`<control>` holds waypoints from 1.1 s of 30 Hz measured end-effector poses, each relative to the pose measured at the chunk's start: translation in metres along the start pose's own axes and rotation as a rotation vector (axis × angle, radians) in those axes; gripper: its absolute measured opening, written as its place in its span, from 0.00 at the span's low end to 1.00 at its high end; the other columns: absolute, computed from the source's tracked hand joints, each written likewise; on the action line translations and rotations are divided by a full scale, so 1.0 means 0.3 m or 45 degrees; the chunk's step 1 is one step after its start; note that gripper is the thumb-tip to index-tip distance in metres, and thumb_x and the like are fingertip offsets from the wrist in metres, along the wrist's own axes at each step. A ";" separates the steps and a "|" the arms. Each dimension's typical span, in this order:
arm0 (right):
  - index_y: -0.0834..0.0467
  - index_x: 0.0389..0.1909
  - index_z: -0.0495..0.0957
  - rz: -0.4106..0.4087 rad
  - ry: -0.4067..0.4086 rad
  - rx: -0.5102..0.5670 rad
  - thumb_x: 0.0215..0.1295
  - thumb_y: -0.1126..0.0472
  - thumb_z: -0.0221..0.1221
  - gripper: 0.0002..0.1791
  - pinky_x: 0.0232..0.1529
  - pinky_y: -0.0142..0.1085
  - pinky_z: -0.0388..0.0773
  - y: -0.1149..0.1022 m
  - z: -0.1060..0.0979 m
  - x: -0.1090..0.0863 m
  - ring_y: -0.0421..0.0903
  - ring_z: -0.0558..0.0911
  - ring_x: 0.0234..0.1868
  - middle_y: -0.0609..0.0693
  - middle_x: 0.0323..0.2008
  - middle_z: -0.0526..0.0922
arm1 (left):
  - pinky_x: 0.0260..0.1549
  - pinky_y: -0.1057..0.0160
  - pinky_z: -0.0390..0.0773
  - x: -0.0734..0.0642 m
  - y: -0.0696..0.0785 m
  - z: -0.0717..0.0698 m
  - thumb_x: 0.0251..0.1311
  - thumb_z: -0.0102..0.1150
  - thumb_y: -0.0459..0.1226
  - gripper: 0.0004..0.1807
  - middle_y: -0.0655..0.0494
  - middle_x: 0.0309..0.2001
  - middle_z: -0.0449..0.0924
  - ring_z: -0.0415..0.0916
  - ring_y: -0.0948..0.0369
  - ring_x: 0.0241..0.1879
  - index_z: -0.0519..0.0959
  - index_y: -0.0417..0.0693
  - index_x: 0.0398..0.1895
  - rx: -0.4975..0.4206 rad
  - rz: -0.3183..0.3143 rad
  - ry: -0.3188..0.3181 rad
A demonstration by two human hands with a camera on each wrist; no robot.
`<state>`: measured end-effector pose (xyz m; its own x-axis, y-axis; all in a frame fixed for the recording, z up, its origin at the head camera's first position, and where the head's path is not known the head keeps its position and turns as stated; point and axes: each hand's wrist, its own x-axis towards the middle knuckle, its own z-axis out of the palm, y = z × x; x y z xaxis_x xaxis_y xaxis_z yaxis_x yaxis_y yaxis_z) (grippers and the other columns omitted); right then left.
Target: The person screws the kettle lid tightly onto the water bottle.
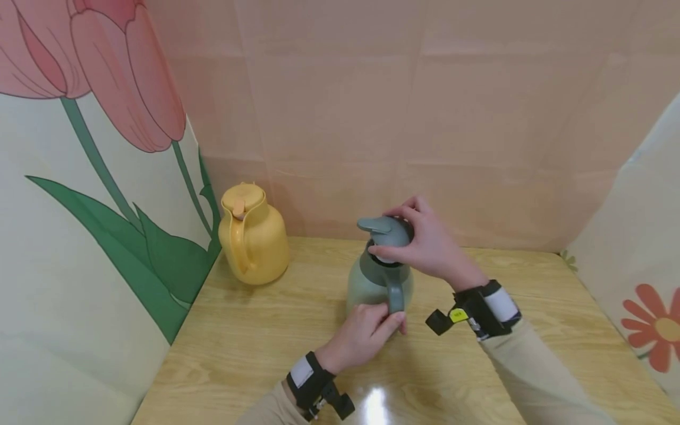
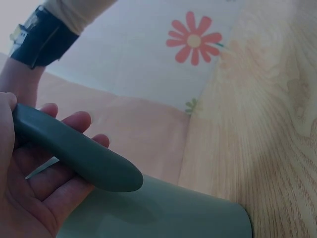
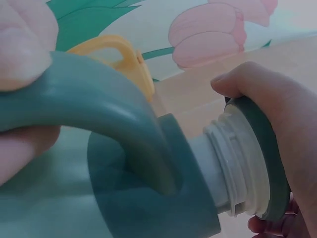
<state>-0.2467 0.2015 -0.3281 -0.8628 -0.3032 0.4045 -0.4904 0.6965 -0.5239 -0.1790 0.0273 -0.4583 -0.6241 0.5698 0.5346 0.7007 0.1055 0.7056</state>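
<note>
A grey-green thermos jug (image 1: 362, 289) stands upright on the wooden table, in the middle of the head view. My left hand (image 1: 361, 335) grips its dark green handle (image 2: 81, 151), with the fingers curled beneath it in the left wrist view. Above the neck, my right hand (image 1: 435, 245) holds the jug's lid (image 1: 392, 233) between thumb and fingers. In the right wrist view the lid's white threaded stopper (image 3: 237, 161) shows outside the jug's collar (image 3: 185, 183), its lower end still at the mouth.
A yellow thermos jug (image 1: 260, 245) stands at the back left of the wooden table (image 1: 255, 354). A pink sheet (image 1: 329, 118) hangs behind the table. Flower-printed panels (image 1: 79, 248) flank it on both sides.
</note>
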 end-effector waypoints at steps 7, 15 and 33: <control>0.53 0.55 0.82 -0.006 -0.033 0.015 0.45 0.36 0.77 0.38 0.38 0.43 0.76 0.001 0.018 -0.002 0.48 0.72 0.43 0.50 0.46 0.67 | 0.28 0.75 0.72 -0.001 -0.008 0.003 0.82 0.42 0.43 0.18 0.60 0.33 0.83 0.68 0.75 0.26 0.81 0.51 0.37 0.024 -0.001 -0.006; 0.54 0.57 0.80 -0.031 -0.081 -0.012 0.45 0.31 0.75 0.43 0.39 0.43 0.77 0.007 0.033 -0.006 0.48 0.72 0.43 0.50 0.47 0.66 | 0.27 0.75 0.71 -0.002 -0.008 0.003 0.82 0.41 0.44 0.20 0.60 0.32 0.83 0.66 0.73 0.24 0.82 0.47 0.37 0.022 -0.025 -0.015; 0.53 0.60 0.79 -0.046 -0.143 -0.016 0.44 0.28 0.74 0.46 0.42 0.43 0.75 0.027 0.054 -0.023 0.48 0.72 0.44 0.50 0.48 0.66 | 0.21 0.74 0.68 0.002 -0.004 -0.010 0.82 0.40 0.44 0.19 0.69 0.28 0.76 0.60 0.74 0.19 0.81 0.50 0.37 0.011 -0.037 -0.045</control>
<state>-0.2466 0.1989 -0.3473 -0.8533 -0.3986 0.3361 -0.5203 0.6919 -0.5006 -0.1812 0.0251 -0.4577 -0.6317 0.5950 0.4969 0.6855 0.1295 0.7164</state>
